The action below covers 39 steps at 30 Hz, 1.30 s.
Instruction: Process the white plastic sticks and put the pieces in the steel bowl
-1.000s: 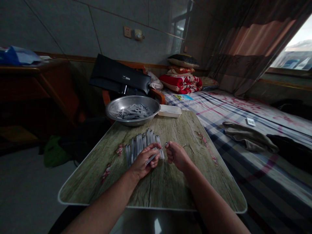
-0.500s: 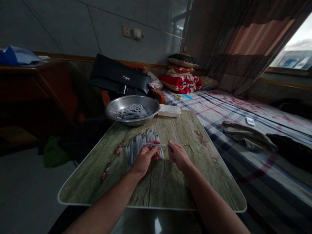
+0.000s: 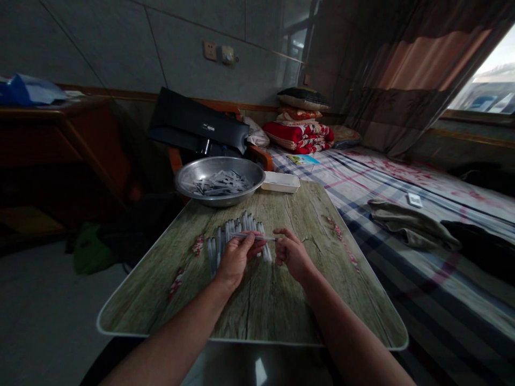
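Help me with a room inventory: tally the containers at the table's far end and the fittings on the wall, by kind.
Steel basin: 1
White tray: 1
Wall socket: 1
Wall knob control: 1
Total: 4

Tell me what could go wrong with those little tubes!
The thin clear tube in the left hand might slip from the fingers and knock the row of tubes lying right below it. Those loose tubes could also roll across the wood-patterned tabletop and fall off. The metal bowl sits at the table's far edge, so a bump might tip it.
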Tool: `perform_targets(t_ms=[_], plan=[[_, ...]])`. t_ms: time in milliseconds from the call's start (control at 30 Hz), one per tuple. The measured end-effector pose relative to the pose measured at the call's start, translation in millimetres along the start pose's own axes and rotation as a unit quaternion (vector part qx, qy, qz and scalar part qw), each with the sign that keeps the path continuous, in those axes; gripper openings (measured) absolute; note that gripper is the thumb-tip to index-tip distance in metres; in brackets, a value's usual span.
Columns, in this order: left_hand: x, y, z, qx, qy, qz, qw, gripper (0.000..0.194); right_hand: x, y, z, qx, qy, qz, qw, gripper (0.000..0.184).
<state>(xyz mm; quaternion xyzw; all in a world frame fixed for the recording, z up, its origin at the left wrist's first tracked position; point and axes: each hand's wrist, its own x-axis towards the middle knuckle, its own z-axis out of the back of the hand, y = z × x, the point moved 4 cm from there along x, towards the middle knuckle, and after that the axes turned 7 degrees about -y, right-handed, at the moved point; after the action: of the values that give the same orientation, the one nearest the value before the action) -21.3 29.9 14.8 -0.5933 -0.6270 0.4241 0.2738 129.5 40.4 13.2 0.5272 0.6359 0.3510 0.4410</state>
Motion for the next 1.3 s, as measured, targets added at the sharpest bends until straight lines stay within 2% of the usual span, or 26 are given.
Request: perform_targets(t_ms=[100,233,367,467,633,767,833,933,1067,1167,1300], plan=[[0,0,0.1,0.008,0.006,0.000,1.000,0.039,2,-5,3,-0.024,-0.006,-0.030,0.999,0.038],[0,-1,0.0,0.017,0.006,-0.010,1.000,0.037,4,-12,5,-0.070,0.014,-0.022,0.997,0.048],[1,-2,1.3,0.019,-0.004,-0.015,1.000,0.038,2,-8,0,-0.044,0.057,-0.014,0.997,0.039],[1,-2,1.9,0.018,-0.006,-0.014,1.000,0.039,1,-3,0,-0.012,0.053,-0.026,0.998,0.028],[-1,-3,0.1,0.021,0.001,-0.014,1.000,0.038,2,-8,2,-0.027,0.057,-0.068,0.996,0.030],[-1,-3,-0.1,0.028,-0.001,-0.019,0.999,0.038,3,-11,0,-0.076,0.074,-0.025,0.994,0.048],[0,-4,1.0,0.026,-0.009,-0.026,0.999,0.038,1,-9,-2,-0.069,0.081,-0.003,0.994,0.046],[0,-5,2.2,0.022,-0.020,-0.029,0.999,0.039,-2,-6,-6,-0.039,0.090,-0.015,0.995,0.045],[-1,-5,0.9,0.034,-0.013,-0.027,0.999,0.037,-1,-9,-3,-0.041,0.059,-0.060,0.996,0.043],[-2,-6,0.2,0.049,-0.011,-0.042,0.998,0.036,2,-13,1,-0.060,0.046,-0.056,0.996,0.045],[-2,-7,-0.1,0.073,0.000,-0.070,0.995,0.032,3,-9,0,-0.021,0.052,-0.042,0.998,0.032]])
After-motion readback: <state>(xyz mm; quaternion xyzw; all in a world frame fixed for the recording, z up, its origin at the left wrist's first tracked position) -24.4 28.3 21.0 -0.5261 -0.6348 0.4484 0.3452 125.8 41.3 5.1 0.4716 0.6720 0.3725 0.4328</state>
